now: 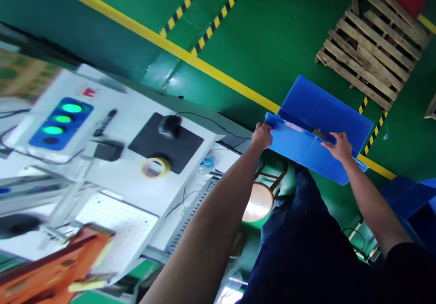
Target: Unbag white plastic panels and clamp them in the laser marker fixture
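Observation:
My left hand (262, 136) is closed on the left corner of a blue plastic box (306, 147) made of thin folded panels. My right hand (339, 147) grips the upper edge of the same box towards its right end, thumb and fingers on either side. One wide panel stands out beyond the edge, and another faces me below it. A small brown patch (320, 134) shows in the gap beside my right fingers; I cannot make out what it is. The box is held up in front of my legs, above the green floor.
At left stands a white workbench (112, 167) with a control panel with green lights, a black mouse (170, 126) on a pad, a tape roll (156, 167) and an orange part (57, 267). A round stool (259, 201), wooden pallets (374, 45) and more blue boxes (408, 199) are nearby.

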The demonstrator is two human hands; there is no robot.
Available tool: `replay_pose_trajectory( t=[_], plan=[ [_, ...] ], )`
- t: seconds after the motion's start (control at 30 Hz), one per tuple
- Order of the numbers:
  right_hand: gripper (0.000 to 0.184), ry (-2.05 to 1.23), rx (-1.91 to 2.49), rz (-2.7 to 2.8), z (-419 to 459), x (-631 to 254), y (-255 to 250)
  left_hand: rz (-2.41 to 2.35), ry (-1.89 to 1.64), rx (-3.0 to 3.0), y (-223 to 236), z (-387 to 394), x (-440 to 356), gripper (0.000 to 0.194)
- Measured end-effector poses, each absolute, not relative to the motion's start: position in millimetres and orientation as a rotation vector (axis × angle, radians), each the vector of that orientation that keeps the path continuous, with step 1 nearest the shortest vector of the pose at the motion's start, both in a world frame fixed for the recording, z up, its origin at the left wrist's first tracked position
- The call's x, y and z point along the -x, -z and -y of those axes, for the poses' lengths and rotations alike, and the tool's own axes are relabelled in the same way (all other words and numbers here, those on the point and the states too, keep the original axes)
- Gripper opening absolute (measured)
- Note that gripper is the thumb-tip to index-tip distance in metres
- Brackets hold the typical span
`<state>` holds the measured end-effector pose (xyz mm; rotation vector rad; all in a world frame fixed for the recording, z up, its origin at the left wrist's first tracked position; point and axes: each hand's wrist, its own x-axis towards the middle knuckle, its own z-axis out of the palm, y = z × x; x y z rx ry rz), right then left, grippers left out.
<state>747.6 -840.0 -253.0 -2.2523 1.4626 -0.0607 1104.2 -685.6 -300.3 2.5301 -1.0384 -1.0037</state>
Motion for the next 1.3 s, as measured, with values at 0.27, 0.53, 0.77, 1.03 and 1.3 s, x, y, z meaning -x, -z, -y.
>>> replay_pose_trajectory(
  t=[0.27, 0.53, 0.77, 1.03, 1.3],
  plan=[
    [0.016, 0.135, 2.341, -1.447, 813, -754, 279, 0.902, 0.892, -2.53, 300, 692, -1097, 0.036],
    [0.022, 0.245, 2.3, -1.472, 804, -753, 289, 1.565, 0.819, -2.006, 276, 695, -978, 0.033],
    [0.024, 0.298, 2.311, -1.387, 795, -748, 288, 1.626, 0.951, -2.0, 288, 703, -935, 0.039],
    [0.033, 0.348, 2.366, -1.322, 794, -750, 293, 1.706, 1.003, -1.972, 303, 705, -954, 0.036],
    [0.025, 0.347, 2.379, -1.379, 800, -757, 297, 1.661, 0.994, -1.967, 303, 709, -954, 0.038]
  ],
)
